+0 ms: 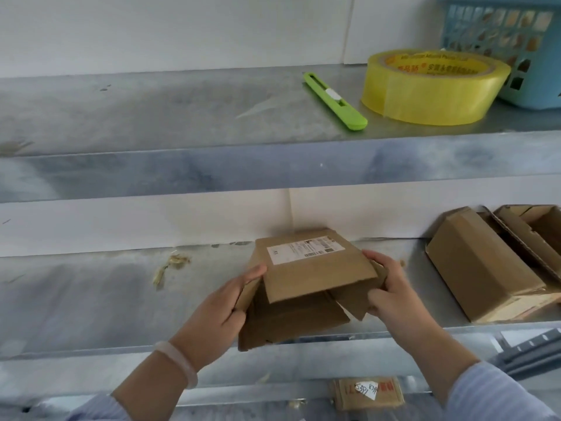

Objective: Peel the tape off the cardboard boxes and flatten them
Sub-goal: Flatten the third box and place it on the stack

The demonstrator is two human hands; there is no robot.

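Evidently, box [315,268]: was gripped between left hand [224,302] and right hand [391,287].
Flattening: I judged even inward pressure best.

Looks like a storeroom or packing area: galvanized metal shelving [273,165] against a plain white wall, with a roll of packing tape [431,92], green box cutter [334,100], blue plastic basket [510,41], and cardboard shipping boxes [485,268].

Upper metal shelf [151,110] bearing green cutter [334,100], yellow tape roll [431,95], blue basket [535,86], lower shelf [91,299] bearing cardboard boxes [485,268] at right
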